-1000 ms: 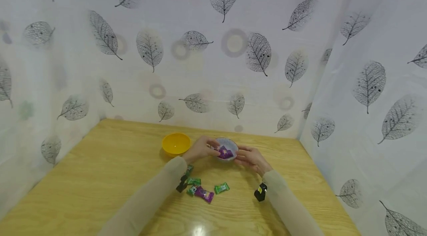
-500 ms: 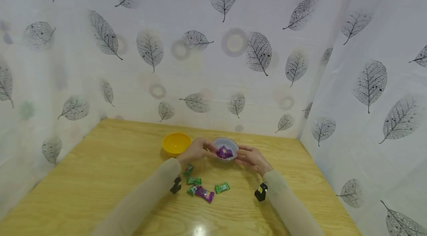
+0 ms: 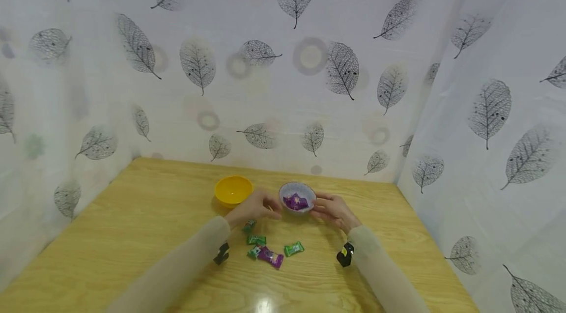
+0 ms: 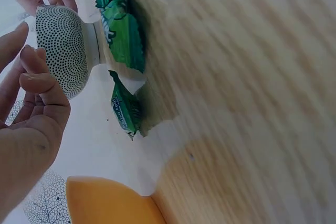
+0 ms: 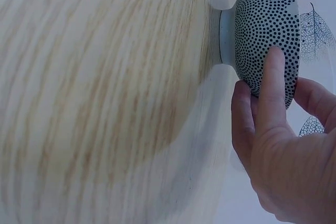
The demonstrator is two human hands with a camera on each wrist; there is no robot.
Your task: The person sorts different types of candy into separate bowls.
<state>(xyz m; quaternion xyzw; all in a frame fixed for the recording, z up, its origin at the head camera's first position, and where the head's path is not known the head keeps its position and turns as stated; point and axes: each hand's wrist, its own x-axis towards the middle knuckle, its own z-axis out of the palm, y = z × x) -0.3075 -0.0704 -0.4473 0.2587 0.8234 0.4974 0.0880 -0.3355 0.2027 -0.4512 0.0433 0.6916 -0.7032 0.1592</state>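
Observation:
A small bowl (image 3: 289, 186), pale inside and black-dotted outside, stands upright at the table's back middle. Purple-wrapped candies (image 3: 295, 201) lie in it. My right hand (image 3: 334, 211) holds the bowl's right side, with thumb and fingers round its wall in the right wrist view. Just left of the bowl, my left hand (image 3: 255, 207) hovers apart from it, fingers loosely bent and holding nothing. Near the left wrist are green-wrapped candies (image 3: 256, 240) and one purple-wrapped candy (image 3: 270, 257). Another green-wrapped candy (image 3: 294, 249) lies to their right.
An orange-yellow bowl (image 3: 233, 191) stands behind and left of my left hand. The wooden table (image 3: 146, 214) reaches back to a leaf-printed curtain (image 3: 265, 82). Black wrist cameras (image 3: 345, 254) sit under both forearms.
My left hand has let go of a purple-wrapped candy in the dotted bowl and drawn back leftward toward me. My right hand has stayed on the bowl.

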